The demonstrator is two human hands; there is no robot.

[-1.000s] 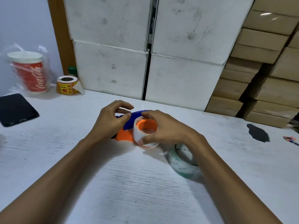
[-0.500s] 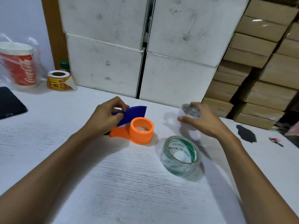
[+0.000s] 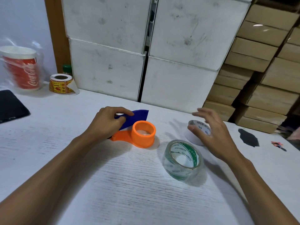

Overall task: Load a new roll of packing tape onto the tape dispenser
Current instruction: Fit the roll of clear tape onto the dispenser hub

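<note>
Fingers of the right hand (image 3: 215,135) are spread and loose over the empty white core (image 3: 198,132), the thumb just touching its near side while the other fingertips hang clear above it; it reads as a release, though whether the core already rests fully on the table (image 3: 113,184) cannot be told. Left of the core, the left hand (image 3: 105,125) pinches the blue blade guard of the tape dispenser (image 3: 139,133) between thumb and curled fingers, pressing the orange handle down so the orange spool stands bare and open-topped. By my judgement the old core is off and being set aside, so the step in hand is clearing the spool. Next comes the new roll of packing tape (image 3: 183,161), which lies tilted on the table nearer the person than the core and just beside the right wrist, near the spool but apart from it. That move calls for the right hand to draw back, close on the roll's rim, level it and drop it squarely over the spool. Both forearms reach in low from the near edge, wrists slightly raised, the right palm facing down.
</note>
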